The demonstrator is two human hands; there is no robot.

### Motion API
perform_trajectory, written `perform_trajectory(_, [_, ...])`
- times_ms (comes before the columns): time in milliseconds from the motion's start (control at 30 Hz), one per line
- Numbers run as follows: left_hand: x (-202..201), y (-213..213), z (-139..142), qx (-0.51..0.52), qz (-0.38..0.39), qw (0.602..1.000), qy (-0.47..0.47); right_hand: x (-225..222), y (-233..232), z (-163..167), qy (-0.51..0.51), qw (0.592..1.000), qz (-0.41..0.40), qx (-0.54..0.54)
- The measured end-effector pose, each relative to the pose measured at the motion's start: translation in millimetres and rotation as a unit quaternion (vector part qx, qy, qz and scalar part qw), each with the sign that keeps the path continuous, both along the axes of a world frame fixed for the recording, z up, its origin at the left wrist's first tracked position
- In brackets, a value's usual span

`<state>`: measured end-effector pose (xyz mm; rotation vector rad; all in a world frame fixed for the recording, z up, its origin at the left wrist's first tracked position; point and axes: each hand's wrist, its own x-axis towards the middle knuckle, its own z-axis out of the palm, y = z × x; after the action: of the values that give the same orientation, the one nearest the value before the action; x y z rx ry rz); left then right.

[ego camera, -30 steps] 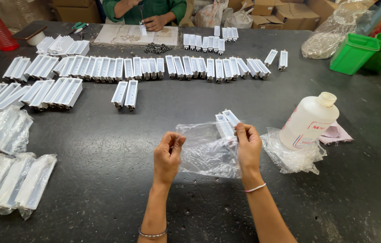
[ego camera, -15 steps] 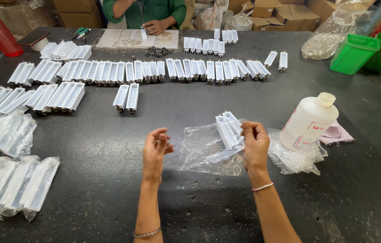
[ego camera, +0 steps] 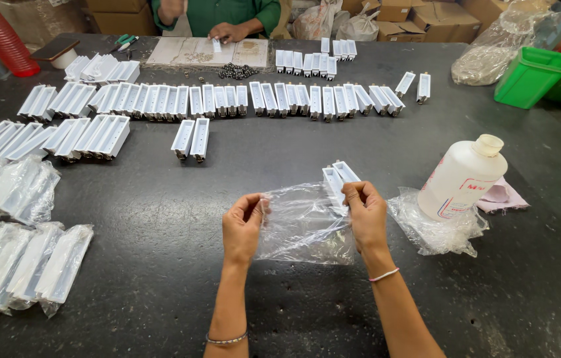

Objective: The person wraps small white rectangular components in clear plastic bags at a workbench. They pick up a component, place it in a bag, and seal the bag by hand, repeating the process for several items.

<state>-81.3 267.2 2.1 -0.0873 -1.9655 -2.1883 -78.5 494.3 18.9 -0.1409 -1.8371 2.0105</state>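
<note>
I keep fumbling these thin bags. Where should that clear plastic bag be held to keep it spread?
Probably by its two upper corners, from either side: the left hand and right hand pinch the clear plastic bag there, and the limp film stretches flat between them.

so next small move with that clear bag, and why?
Probably spread the mouth wider and slide the pair of white parts further in: left hand and right hand each pinch an edge of the clear bag, and the parts look only partly inside.
</note>
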Motion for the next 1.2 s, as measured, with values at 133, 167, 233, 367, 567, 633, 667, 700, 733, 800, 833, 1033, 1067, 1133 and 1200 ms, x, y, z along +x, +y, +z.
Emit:
perform_trajectory(133, [-2, -3, -3, 0.008, 0.09, 0.995, -0.053, -2, -3, -4, 0.035, 0.999, 0.015, 0.03])
perform_trajectory(167, [-3, -4, -2, 0.01, 0.104, 0.992, -0.065, -3, -3, -4, 0.056, 0.997, 0.015, 0.043])
perform_trajectory(233, [-3, -8, -1, 0.027, 0.052, 0.997, -0.058, -2, -1, -3, 0.022, 0.999, 0.005, 0.028])
perform_trajectory(367, [-1, -10, 5, -0.075, 0.008, 0.997, -0.016, -1, 3, 3, -0.004, 1.0, 0.001, -0.019])
perform_trajectory(567, [2, -4, 4, -0.064, -0.019, 0.985, 0.159, 2, -2, 5, -0.039, 0.998, 0.017, 0.046])
perform_trajectory(633, [0, -4, 2, -0.094, 0.057, 0.992, 0.069, 1, -4, 4, -0.013, 0.998, 0.021, 0.058])
perform_trajectory(667, [-1, -5, 2, -0.108, 0.094, 0.989, 0.023, 2, -5, 4, 0.0, 0.998, 0.024, 0.065])
perform_trajectory(700, [-1, -5, 1, -0.103, 0.106, 0.989, 0.026, 3, -5, 3, -0.003, 0.998, 0.028, 0.055])
perform_trajectory(733, [0, -7, 2, -0.099, 0.12, 0.987, 0.03, 4, -7, 2, -0.005, 0.998, 0.034, 0.044])
perform_trajectory(800, [-1, -10, 4, -0.097, 0.139, 0.985, 0.045, 2, -11, 3, 0.007, 0.998, 0.04, 0.041])
perform_trajectory(833, [0, -10, 5, -0.098, 0.143, 0.983, 0.051, 2, -11, 3, 0.015, 0.998, 0.041, 0.05])
perform_trajectory(1033, [5, -6, 8, -0.097, 0.123, 0.987, 0.027, 3, -9, 3, 0.009, 0.998, 0.034, 0.056])
perform_trajectory(1067, [4, -7, 9, -0.096, 0.113, 0.988, 0.031, 3, -9, 3, 0.004, 0.998, 0.03, 0.057])
perform_trajectory(1133, [4, -9, 9, -0.023, 0.071, 0.997, 0.018, 3, -7, 4, 0.01, 0.998, 0.014, 0.054])
perform_trajectory(1200, [0, -11, 9, 0.022, 0.025, 0.999, -0.005, 2, -2, 6, 0.013, 0.999, 0.003, 0.043])
